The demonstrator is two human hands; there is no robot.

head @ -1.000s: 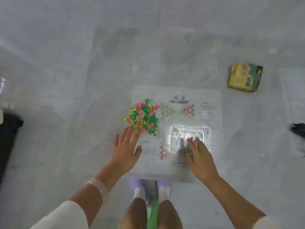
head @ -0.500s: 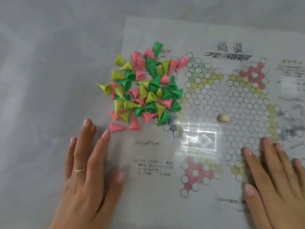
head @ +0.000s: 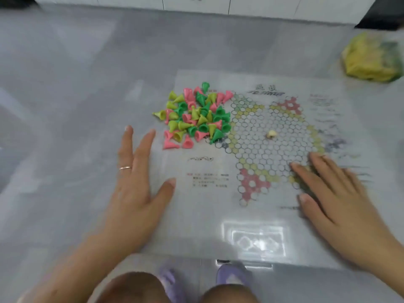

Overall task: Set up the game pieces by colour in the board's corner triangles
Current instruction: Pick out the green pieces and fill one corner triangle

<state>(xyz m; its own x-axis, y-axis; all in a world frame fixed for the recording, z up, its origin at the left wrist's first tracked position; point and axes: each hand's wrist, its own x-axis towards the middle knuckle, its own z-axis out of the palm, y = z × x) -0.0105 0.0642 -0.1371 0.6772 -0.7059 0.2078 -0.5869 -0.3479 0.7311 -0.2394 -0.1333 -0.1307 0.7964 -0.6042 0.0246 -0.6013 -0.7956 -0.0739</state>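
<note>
- Head view: a thin printed game board [head: 207,215] lies flat on a grey floor [head: 65,84], with a star-shaped field of small circles on its right half.
- A mixed pile of cone-shaped game pieces [head: 194,115] in pink, green and yellow-green sits on the board's far-left part, touching the left edge of the circle field. None stands in a corner triangle.
- Two pink triangles are printed on the field, one far-right [head: 289,104] and one near [head: 251,184].
- A small pale piece [head: 271,134] rests alone near the middle of the field.
- The left hand [head: 133,182] lies flat with straight, spread fingers at the board's left edge, just near of the pile, holding nothing; it wears a ring [head: 125,168].
- The right hand [head: 336,193] also lies flat and open, fingers pressing the near-right part of the field.
- A blurred yellow and green box [head: 371,57] sits far right, apart from the board.
- Knees and purple slippers [head: 231,275] show at the near edge.
</note>
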